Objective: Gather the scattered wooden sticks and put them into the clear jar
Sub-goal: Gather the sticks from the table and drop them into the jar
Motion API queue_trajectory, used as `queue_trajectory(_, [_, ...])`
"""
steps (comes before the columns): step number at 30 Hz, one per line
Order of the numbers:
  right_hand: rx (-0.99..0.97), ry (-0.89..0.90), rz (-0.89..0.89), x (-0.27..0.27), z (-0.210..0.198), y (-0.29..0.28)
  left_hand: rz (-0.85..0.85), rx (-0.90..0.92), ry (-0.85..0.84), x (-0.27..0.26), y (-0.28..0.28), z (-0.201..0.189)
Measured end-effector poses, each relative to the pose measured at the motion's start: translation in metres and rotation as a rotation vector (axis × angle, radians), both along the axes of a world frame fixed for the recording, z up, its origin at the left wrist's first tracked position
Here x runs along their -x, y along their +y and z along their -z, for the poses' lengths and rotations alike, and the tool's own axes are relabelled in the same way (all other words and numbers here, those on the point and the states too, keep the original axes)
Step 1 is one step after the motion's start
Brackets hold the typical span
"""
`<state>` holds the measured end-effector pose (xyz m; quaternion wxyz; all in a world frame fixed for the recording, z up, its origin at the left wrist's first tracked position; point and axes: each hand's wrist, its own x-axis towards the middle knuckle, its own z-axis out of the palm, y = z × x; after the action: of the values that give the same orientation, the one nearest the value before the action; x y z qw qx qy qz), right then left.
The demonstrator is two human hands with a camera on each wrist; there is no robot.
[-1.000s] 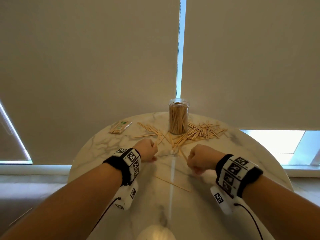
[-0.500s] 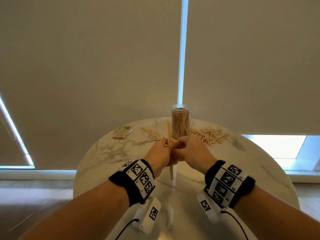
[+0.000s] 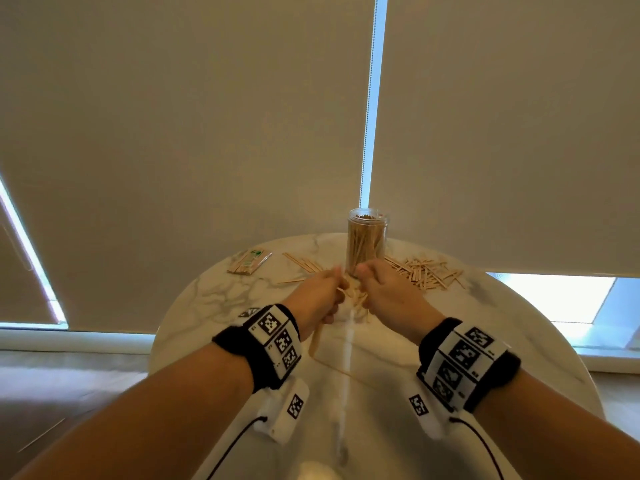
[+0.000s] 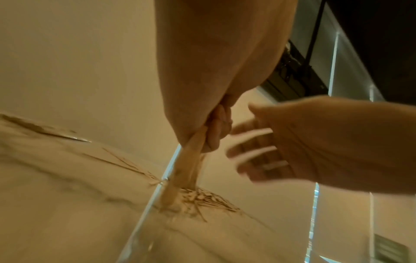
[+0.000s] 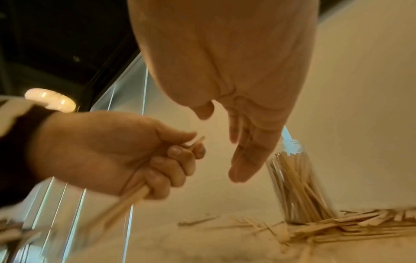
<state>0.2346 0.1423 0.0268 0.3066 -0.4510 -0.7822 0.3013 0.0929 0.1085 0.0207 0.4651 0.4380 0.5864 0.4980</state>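
Note:
The clear jar (image 3: 367, 244) stands upright at the table's far side, packed with wooden sticks; the right wrist view also shows the jar (image 5: 294, 181). My left hand (image 3: 323, 291) sits just in front of it and grips a bundle of sticks (image 4: 191, 160) in a fist, their lower ends pointing down at the table. My right hand (image 3: 375, 282) is beside it, fingers (image 5: 244, 156) straight and apart, holding nothing. A loose pile of sticks (image 3: 427, 273) lies right of the jar, and a few sticks (image 3: 301, 263) lie to its left.
A round marble table (image 3: 214, 292) holds everything. A wrapped packet of sticks (image 3: 249, 261) lies at the far left. One single stick (image 3: 346, 371) lies near me between my wrists. Closed window blinds hang close behind the jar.
Half a second ago both hands were closed together around upright sticks. Now my right hand has let go and spread open, while the left keeps the bundle, and both have moved closer to the jar.

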Motion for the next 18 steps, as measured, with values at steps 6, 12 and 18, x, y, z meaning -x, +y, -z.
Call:
queue_trajectory(6, [0.082,-0.866,-0.254,0.004,0.029,-0.022,-0.177,0.04,0.066,0.055,0.02,0.003])
queue_trajectory(12, [0.117,-0.801,-0.186,0.007,0.024,-0.004,-0.247,0.137,0.056,0.064,0.021,0.029])
queue_trajectory(18, [0.131,-0.246,-0.082,0.024,0.018,0.01,-0.163,0.155,0.015,0.042,0.026,0.044])
